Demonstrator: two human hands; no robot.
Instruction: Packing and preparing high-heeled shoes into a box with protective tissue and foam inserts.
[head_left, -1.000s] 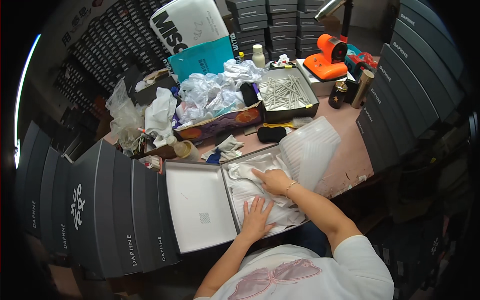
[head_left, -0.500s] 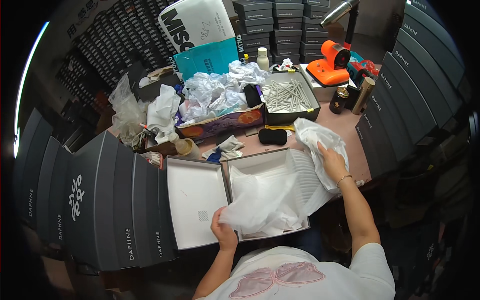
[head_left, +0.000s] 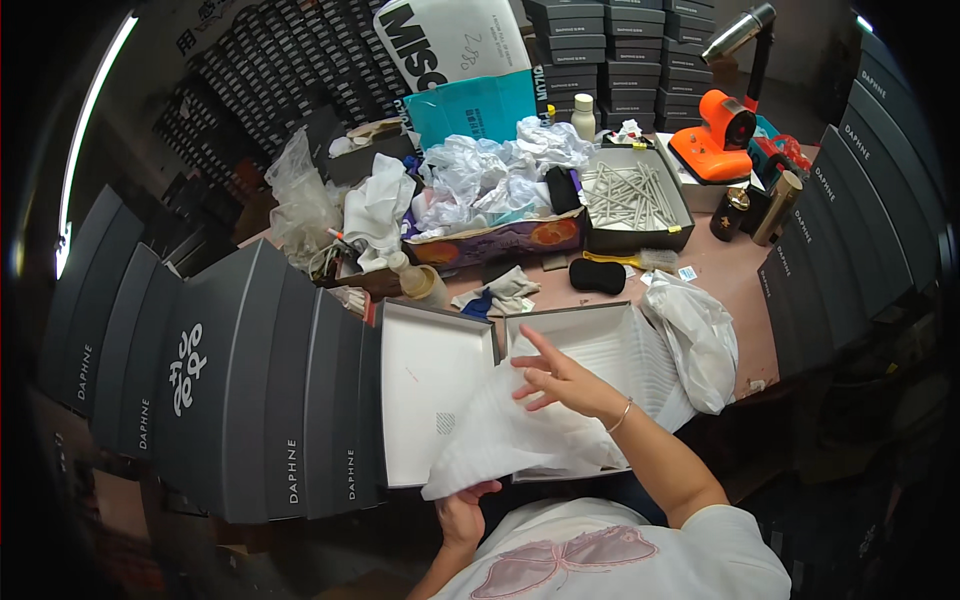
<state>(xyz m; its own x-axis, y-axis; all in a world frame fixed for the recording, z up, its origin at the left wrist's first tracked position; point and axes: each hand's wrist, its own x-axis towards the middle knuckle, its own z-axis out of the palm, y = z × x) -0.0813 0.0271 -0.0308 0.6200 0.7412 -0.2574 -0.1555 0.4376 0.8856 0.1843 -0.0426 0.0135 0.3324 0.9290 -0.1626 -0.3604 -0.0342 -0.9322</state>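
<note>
A shoe box with a white inside (head_left: 570,318) lies before me, its lid (head_left: 435,400) turned inside up against its left side. A thin white wrapping sheet (head_left: 490,435) spreads over the box's near left part and the lid's corner. My left hand (head_left: 463,515) pinches the sheet's near left corner below the lid. Over the box, my right hand (head_left: 565,385) hovers with its fingers spread and nothing in them. Ridged white padding (head_left: 655,365) hangs over the box's right side. Beside it sits a crumpled white bag or wrapping (head_left: 700,340); what it contains is hidden.
Dark shoe boxes (head_left: 240,380) stand close on the left, and more (head_left: 830,270) rise on the right. Behind lie a black sponge (head_left: 597,276), a brush (head_left: 655,259), a box of white sticks (head_left: 690,230), crumpled paper (head_left: 480,180) and an orange device (head_left: 712,140).
My right hand has let go of the white bag and moved left over the box. My left hand has drawn the sheet's corner toward me. The whole view has shifted.
</note>
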